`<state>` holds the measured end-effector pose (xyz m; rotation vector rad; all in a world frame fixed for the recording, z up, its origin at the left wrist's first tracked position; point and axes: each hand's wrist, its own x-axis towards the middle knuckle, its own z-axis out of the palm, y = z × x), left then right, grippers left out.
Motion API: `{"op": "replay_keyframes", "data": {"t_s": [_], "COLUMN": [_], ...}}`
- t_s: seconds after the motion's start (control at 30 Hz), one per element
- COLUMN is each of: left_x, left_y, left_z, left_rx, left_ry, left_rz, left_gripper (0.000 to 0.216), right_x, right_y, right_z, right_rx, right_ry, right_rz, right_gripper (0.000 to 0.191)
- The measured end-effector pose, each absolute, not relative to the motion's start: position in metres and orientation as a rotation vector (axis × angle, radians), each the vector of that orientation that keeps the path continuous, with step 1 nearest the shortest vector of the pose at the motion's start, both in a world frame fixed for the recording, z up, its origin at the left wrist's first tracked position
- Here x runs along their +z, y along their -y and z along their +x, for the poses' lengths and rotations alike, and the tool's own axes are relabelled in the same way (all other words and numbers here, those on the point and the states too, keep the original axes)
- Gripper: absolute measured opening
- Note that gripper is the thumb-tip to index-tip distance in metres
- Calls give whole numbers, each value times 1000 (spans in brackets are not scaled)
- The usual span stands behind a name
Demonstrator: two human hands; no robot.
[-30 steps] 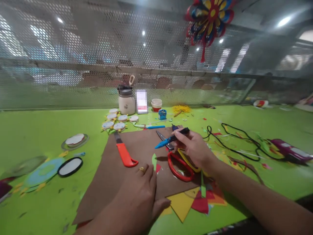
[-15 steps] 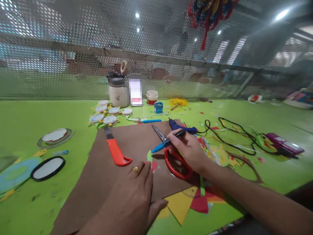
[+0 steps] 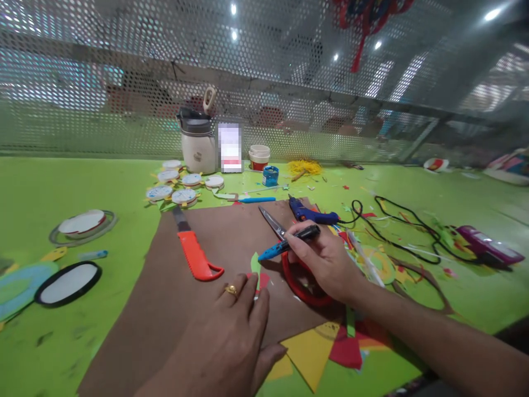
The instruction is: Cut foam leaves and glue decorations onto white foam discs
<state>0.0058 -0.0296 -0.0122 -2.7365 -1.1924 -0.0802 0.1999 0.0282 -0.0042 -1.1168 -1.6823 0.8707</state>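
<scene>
The brown sheet point(image 3: 231, 231) lay on the table. On it the left hand point(image 3: 223, 331) rested flat, fingers slightly apart, gripping nothing visible. The right hand point(image 3: 326, 259) pinched a blue marker point(image 3: 275, 251), its tip at the green leaf-shaped piece point(image 3: 255, 266); contact was unclear. This piece seemed already cut; no ink was visible, so marking appeared undone.

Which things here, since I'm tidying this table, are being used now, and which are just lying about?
In use, apparently: blue pen, in the right hand; green paper piece, by its tip; brown sheet, under the left hand.
Apparently lying about: orange knife; scissors; glue gun; flask.
</scene>
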Motion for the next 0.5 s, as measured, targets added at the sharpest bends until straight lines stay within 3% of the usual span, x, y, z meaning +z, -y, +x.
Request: {"op": "replay_keyframes", "data": {"t_s": [0.5], "left_x": [-14], "left_y": [30], "left_z": [5], "left_rx": [-161], "left_ry": [1144], "left_rz": [-2726], "left_gripper": [54], "right_x": [-5], "right_y": [-28], "right_z": [199], "right_rx": [875], "right_ry": [1708], "right_rz": [-1152], "right_gripper": [15]}}
